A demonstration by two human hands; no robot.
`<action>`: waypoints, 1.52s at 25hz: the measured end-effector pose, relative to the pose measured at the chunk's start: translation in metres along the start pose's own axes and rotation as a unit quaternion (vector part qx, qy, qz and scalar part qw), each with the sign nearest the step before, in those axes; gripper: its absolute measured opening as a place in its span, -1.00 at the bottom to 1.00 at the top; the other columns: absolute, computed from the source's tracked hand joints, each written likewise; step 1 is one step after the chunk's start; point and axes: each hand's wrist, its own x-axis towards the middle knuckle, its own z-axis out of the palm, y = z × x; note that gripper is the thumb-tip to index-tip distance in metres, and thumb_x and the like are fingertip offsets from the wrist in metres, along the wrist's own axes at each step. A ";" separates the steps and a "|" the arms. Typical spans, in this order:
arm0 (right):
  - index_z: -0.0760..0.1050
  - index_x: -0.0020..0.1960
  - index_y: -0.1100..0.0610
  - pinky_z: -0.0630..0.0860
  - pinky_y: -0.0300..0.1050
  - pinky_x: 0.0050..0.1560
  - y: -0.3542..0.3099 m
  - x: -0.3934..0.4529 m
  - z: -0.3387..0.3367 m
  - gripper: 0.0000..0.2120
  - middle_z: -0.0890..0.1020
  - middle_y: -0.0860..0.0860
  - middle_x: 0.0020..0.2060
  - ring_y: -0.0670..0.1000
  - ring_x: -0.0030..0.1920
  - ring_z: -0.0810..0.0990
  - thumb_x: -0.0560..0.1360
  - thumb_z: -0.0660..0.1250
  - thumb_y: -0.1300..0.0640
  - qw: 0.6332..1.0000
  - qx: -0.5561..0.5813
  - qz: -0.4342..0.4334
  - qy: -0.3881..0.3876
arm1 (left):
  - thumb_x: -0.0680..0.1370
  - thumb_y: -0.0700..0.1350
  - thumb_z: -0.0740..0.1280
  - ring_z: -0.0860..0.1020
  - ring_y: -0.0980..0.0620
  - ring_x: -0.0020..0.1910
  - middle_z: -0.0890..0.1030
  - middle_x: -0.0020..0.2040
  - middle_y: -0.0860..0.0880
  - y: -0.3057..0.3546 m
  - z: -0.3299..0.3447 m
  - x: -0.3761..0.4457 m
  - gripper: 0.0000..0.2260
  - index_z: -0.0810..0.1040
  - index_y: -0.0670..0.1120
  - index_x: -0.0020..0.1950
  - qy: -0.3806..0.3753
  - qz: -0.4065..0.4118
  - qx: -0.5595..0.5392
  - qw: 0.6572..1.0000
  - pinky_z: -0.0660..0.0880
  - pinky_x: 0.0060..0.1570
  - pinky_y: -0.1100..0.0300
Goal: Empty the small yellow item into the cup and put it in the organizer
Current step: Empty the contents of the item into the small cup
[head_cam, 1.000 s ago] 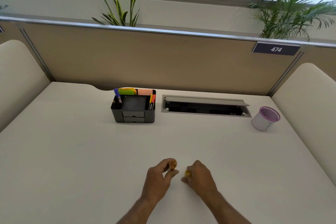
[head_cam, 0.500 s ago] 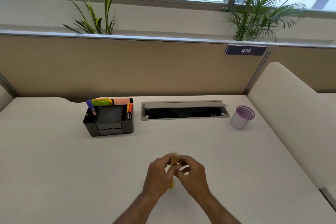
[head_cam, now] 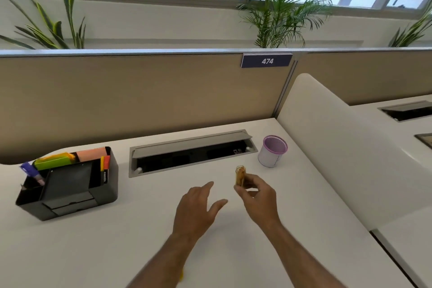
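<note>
My right hand (head_cam: pixel 256 196) pinches a small yellow see-through container (head_cam: pixel 240 175) by its lower end, held upright above the desk. The white cup (head_cam: pixel 271 152) with a purple rim stands a little beyond and to the right of it, apart from it. Beside the right hand, my left hand (head_cam: pixel 198 208) hovers with fingers spread and nothing in it. A small yellow piece (head_cam: pixel 181 275) lies on the desk, half hidden under my left forearm. At the left of the desk sits the black organizer (head_cam: pixel 67 192), holding pens and sticky notes.
A grey cable tray (head_cam: pixel 190 152) with its lid raised is set into the white desk (head_cam: pixel 117 241) between organizer and cup. A tan partition (head_cam: pixel 140 91) closes the back. A white curved divider (head_cam: pixel 339 147) bounds the right side, close behind the cup.
The hands have parted. The right hand took the yellow container and lifted it up and right toward the cup; the left hand let go and opened. The view turned right.
</note>
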 end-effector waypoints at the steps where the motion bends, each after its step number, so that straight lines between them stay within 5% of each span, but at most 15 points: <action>1: 0.62 0.11 0.04 0.57 -0.36 -0.17 0.004 0.017 -0.009 -0.72 0.69 -0.09 -0.11 -0.12 -0.10 0.65 0.43 0.51 0.23 1.000 -0.006 0.011 0.023 | 0.49 0.35 0.19 0.52 -0.07 0.28 0.58 0.31 -0.05 -0.002 0.008 0.009 -0.37 0.43 -0.03 0.40 -0.002 0.019 0.031 0.999 0.48 0.23 0.01; 6: 0.59 0.21 0.14 0.47 -0.28 -0.11 0.025 0.095 -0.055 -0.70 0.61 0.08 -0.05 0.06 -0.05 0.61 0.48 0.45 0.25 0.990 -0.092 0.018 0.101 | 0.54 0.38 0.04 0.20 -0.09 0.53 0.27 0.55 -0.07 -0.014 0.058 0.049 -0.29 0.18 -0.05 0.53 -0.083 0.058 0.151 0.983 0.10 0.49 -0.12; 12: 0.65 0.10 0.19 0.35 -0.19 -0.15 0.056 0.156 -0.085 -0.77 0.56 0.19 -0.11 0.07 -0.16 0.47 0.45 0.40 0.32 0.957 -0.274 0.023 0.092 | 0.47 0.48 -0.17 -0.07 -0.12 0.57 -0.03 0.60 -0.10 -0.024 0.103 0.063 -0.17 -0.01 -0.03 0.57 -0.131 0.063 0.191 0.971 -0.15 0.50 -0.28; 15: 0.66 -0.05 0.23 0.30 -0.18 -0.20 0.068 0.173 -0.092 -0.84 0.58 0.22 -0.15 0.14 -0.20 0.50 0.40 0.38 0.36 0.948 -0.300 0.033 0.098 | 0.51 0.46 -0.11 0.02 -0.12 0.57 0.06 0.59 -0.12 -0.028 0.112 0.060 -0.21 0.07 -0.03 0.56 -0.122 0.058 0.191 0.972 -0.07 0.45 -0.32; 23: 0.67 0.04 0.22 0.45 -0.17 -0.04 0.070 0.191 -0.085 -0.75 0.73 0.18 -0.08 0.11 -0.15 0.64 0.37 0.53 0.26 0.962 -0.236 0.002 0.136 | 0.51 0.45 -0.13 -0.03 -0.12 0.57 0.04 0.60 -0.12 -0.027 0.112 0.059 -0.23 0.04 -0.02 0.57 -0.128 0.055 0.192 0.971 -0.08 0.45 -0.33; 26: 0.57 0.24 0.19 0.51 -0.06 -0.01 0.066 0.193 -0.083 -0.62 0.73 0.13 -0.08 0.16 -0.13 0.66 0.44 0.50 0.18 0.958 -0.252 -0.014 0.136 | 0.51 0.45 -0.13 -0.08 -0.11 0.57 0.00 0.60 -0.11 -0.029 0.112 0.059 -0.23 -0.01 0.00 0.57 -0.130 0.055 0.188 0.972 -0.11 0.45 -0.32; 29: 0.26 0.47 0.08 0.49 -0.03 -0.09 0.060 0.192 -0.081 -0.37 0.68 0.00 -0.16 0.10 -0.17 0.58 0.48 0.45 0.14 0.951 -0.263 -0.020 0.163 | 0.51 0.45 -0.12 -0.06 -0.12 0.57 0.02 0.60 -0.11 -0.029 0.113 0.060 -0.23 0.01 -0.01 0.57 -0.133 0.054 0.186 0.972 -0.09 0.45 -0.33; 33: 0.55 0.25 0.14 0.50 0.02 -0.06 0.058 0.192 -0.083 -0.66 0.68 0.12 -0.04 0.21 0.01 0.61 0.49 0.44 0.11 0.933 -0.337 -0.045 0.116 | 0.50 0.46 -0.15 -0.09 -0.12 0.57 -0.02 0.60 -0.11 -0.030 0.113 0.061 -0.22 -0.03 0.00 0.57 -0.136 0.054 0.192 0.970 -0.10 0.46 -0.34; 37: 0.12 0.54 0.04 0.47 -0.04 -0.17 0.053 0.192 -0.080 -0.25 0.59 -0.04 -0.14 0.10 -0.21 0.52 0.47 0.44 0.15 0.942 -0.302 -0.032 0.145 | 0.50 0.46 -0.15 -0.09 -0.12 0.57 -0.01 0.60 -0.11 -0.029 0.113 0.060 -0.22 -0.03 0.00 0.57 -0.136 0.054 0.190 0.971 -0.12 0.46 -0.33; 38: 0.15 0.52 0.04 0.47 -0.04 -0.16 0.054 0.193 -0.080 -0.27 0.60 -0.03 -0.13 0.10 -0.20 0.54 0.47 0.44 0.15 0.943 -0.299 -0.031 0.143 | 0.50 0.46 -0.14 -0.07 -0.13 0.57 0.01 0.60 -0.11 -0.029 0.113 0.060 -0.22 -0.01 0.00 0.57 -0.136 0.053 0.190 0.971 -0.11 0.45 -0.33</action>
